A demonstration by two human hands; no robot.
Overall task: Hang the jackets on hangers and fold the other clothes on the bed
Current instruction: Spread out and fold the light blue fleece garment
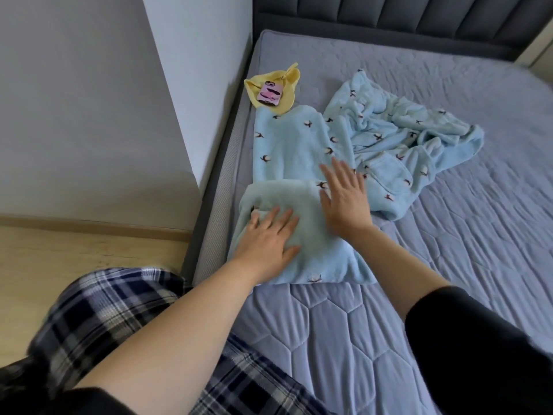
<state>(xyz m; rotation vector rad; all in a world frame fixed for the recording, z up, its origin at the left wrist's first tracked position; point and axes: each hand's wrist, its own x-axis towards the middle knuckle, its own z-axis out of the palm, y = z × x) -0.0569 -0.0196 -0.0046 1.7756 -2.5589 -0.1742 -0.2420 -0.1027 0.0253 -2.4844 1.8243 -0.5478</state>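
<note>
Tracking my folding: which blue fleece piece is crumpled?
The right blue fleece, bunched up; the left blue fleece lies flat under the left hand and right hand.

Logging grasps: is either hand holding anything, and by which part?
Nothing is gripped. The left hand and right hand both press flat on the blue garment, at its folded-over end.

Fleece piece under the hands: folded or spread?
Partly folded: fleece garment has near end doubled over, left hand and right hand flat on it.
</note>
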